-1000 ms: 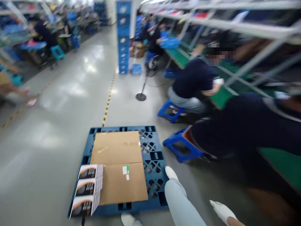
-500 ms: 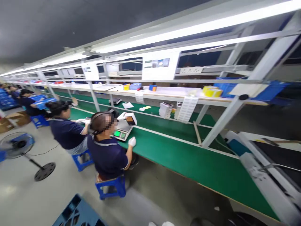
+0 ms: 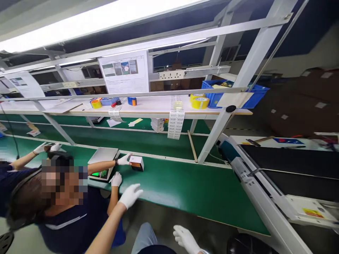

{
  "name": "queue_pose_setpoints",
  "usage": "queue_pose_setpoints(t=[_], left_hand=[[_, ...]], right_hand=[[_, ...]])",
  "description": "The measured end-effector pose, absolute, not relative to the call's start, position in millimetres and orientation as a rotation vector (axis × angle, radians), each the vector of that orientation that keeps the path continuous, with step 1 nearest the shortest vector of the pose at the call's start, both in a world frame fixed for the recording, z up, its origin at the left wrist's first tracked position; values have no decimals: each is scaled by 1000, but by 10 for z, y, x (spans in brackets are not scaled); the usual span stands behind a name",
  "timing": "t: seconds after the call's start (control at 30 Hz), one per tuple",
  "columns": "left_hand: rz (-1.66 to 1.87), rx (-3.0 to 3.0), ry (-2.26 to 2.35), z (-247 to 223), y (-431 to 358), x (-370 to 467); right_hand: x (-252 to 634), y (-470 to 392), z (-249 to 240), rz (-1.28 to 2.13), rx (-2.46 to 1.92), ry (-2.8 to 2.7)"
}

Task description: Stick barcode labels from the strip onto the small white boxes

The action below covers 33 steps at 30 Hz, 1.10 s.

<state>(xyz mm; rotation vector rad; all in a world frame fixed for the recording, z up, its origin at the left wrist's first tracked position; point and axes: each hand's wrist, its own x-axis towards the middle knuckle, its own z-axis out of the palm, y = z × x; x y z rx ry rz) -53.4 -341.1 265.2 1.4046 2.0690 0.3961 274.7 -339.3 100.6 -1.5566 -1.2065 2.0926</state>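
My left hand (image 3: 131, 196), in a white glove, is over the front edge of the green bench (image 3: 180, 183) with its fingers apart and nothing in it. Lower down, my right hand (image 3: 186, 239), also gloved, hangs in front of the bench, fingers spread and holding nothing. Beyond my left hand, a white and orange box (image 3: 137, 163) stands on the bench, touched by a co-worker's gloved hand. To its left is a scale (image 3: 103, 158) with a green display and a bare plate.
A co-worker (image 3: 66, 211) sits close on the left. Above the bench, a shelf (image 3: 153, 106) carries yellow tape rolls (image 3: 200, 102), a blue bin (image 3: 251, 97) and hanging label sheets (image 3: 176, 123). A slanted metal post (image 3: 219, 123) and a black conveyor (image 3: 291, 173) are at the right.
The view has come nearer the bench and turned right. Both my hands have come into view. The co-worker's box has moved from above the scale to the bench on its right.
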Motion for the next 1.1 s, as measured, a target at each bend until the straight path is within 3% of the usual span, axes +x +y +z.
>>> queue_pose_setpoints(t=[0.2,0.37,0.57,0.7,0.8,0.9,1.1], left_hand=[[12,1713,2298,2774,-1660,-1485],[-211,1718,2170,2530,-967,-1804],[-2,1886,1836,2084,-796,-775],[80,1936,1675,1884,-855,144],[126,1883,1660,1890,-853,400],[406,1730,1723,2052,-859,284],[1001,1275,1710,2766,-848,117]], right_hand=[[2604,-2811,865,2044,-1573,-1024],[2552,-1490,1462,1792,-1566,-1097],[2293,475,2549,1266,-1326,-1292],[2015,1362,2759,1157,-1156,-1511],[1899,1563,2622,1229,-1214,-1610],[1958,1362,2447,1435,-1210,-1620],[2385,462,2654,1884,-884,-1415]])
